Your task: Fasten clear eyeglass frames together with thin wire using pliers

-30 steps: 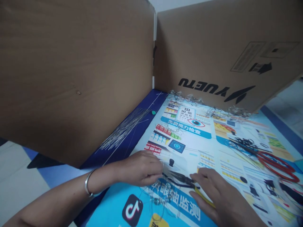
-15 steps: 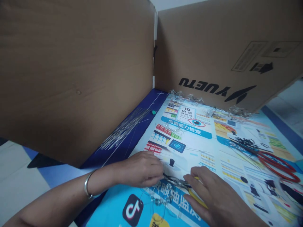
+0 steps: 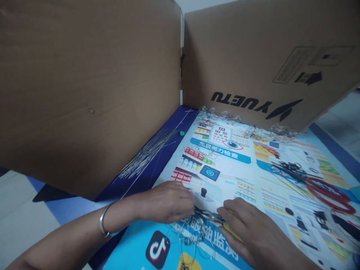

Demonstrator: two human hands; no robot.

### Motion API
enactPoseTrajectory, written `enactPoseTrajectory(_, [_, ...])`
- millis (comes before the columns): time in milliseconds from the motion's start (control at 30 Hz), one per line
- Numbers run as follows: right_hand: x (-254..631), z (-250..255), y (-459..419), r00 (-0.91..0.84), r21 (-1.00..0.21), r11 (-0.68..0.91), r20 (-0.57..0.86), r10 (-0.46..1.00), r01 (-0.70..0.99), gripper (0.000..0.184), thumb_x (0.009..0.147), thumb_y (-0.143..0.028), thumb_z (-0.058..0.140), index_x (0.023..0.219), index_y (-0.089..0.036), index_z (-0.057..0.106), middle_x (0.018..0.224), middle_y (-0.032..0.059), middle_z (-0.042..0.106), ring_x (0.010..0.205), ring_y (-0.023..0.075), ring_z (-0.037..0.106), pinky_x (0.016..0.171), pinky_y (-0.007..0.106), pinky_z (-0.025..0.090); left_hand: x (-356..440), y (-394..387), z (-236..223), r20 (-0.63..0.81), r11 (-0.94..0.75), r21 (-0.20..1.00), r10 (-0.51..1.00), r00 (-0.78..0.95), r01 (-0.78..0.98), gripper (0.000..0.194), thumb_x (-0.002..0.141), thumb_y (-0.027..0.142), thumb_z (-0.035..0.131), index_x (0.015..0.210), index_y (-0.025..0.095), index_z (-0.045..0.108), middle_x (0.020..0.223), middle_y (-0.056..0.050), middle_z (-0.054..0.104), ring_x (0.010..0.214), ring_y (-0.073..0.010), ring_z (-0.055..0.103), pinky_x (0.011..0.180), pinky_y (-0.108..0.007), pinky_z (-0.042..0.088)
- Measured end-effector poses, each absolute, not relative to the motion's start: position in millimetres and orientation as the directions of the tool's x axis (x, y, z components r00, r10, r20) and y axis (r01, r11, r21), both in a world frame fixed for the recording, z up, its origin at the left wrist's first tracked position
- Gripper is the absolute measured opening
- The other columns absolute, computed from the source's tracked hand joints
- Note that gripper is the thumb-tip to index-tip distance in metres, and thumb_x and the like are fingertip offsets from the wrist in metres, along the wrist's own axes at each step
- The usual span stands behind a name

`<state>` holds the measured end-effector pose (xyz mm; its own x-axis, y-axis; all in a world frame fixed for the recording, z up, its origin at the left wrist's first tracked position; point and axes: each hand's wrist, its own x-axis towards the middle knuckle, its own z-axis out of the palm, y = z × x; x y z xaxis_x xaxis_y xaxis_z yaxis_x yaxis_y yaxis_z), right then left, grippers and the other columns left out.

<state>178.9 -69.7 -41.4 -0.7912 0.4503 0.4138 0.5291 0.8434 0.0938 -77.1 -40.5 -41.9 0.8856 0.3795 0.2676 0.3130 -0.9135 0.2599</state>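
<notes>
My right hand [image 3: 244, 228] is wrapped round the yellow handles of a pair of pliers [image 3: 209, 216], whose metal jaws point left. Just past the jaws, my left hand [image 3: 170, 202] is closed with its fingertips pressed together near the tool's tip. What those fingers pinch is hidden. Below and between the hands lies a loose tangle of clear beads on thin wire [image 3: 194, 236]. It rests on the printed sheet [image 3: 135, 243].
Cardboard walls [image 3: 253, 48] stand at the left and back. Thin metal wires [image 3: 149, 153] lie on the blue strip beside a small green piece [image 3: 182, 133]. Clear beaded pieces [image 3: 225, 115] line the back. Red-handled scissors [image 3: 329, 191] and black loops [image 3: 289, 167] lie at right.
My right fingers have drawn in slightly on the yellow handles, and the pliers have tilted a little. My left hand stays almost in place. The whole view has shifted slightly.
</notes>
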Motion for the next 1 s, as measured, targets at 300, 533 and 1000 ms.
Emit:
enactPoseTrajectory(300, [180.3, -48.0, -73.7, -0.797, 0.093, 0.855, 0.424, 0.429, 0.51, 0.03, 0.094, -0.019, 0.029, 0.094, -0.017, 0.059, 0.088, 0.0056, 0.066, 0.08, 0.0198, 0.058, 0.082, 0.039, 0.045, -75.2, -41.1, -39.9, 0.275, -0.92, 0.243, 0.369, 0.888, 0.307, 0.016, 0.088, 0.018, 0.046, 0.075, 0.017, 0.053, 0.075, -0.002, 0.063, 0.068, -0.0139, 0.056, 0.063, -0.028, 0.042])
enactPoseTrajectory(533, [178.8, -43.1, -72.7, -0.775, -0.089, 0.85, 0.371, 0.511, 0.519, 0.021, 0.092, -0.019, 0.034, 0.086, -0.019, 0.054, 0.084, 0.0046, 0.063, 0.072, 0.0182, 0.057, 0.073, 0.036, 0.047, -74.3, -41.2, -39.8, 0.259, -0.925, 0.244, 0.352, 0.9, 0.291, 0.013, 0.087, 0.016, 0.045, 0.078, 0.018, 0.055, 0.077, -0.003, 0.064, 0.07, -0.0147, 0.056, 0.064, -0.028, 0.044])
enactPoseTrajectory(1000, [184.0, -47.6, -76.4, -0.736, -0.289, 0.75, 0.178, 0.653, 0.595, 0.009, 0.089, -0.022, 0.044, 0.088, -0.021, 0.053, 0.081, 0.0039, 0.057, 0.075, 0.0182, 0.054, 0.064, 0.03, 0.044, -77.2, -38.6, -42.5, 0.24, -0.915, 0.284, 0.357, 0.903, 0.287, 0.015, 0.087, 0.015, 0.04, 0.082, 0.017, 0.055, 0.08, -0.004, 0.065, 0.072, -0.0161, 0.057, 0.064, -0.029, 0.044])
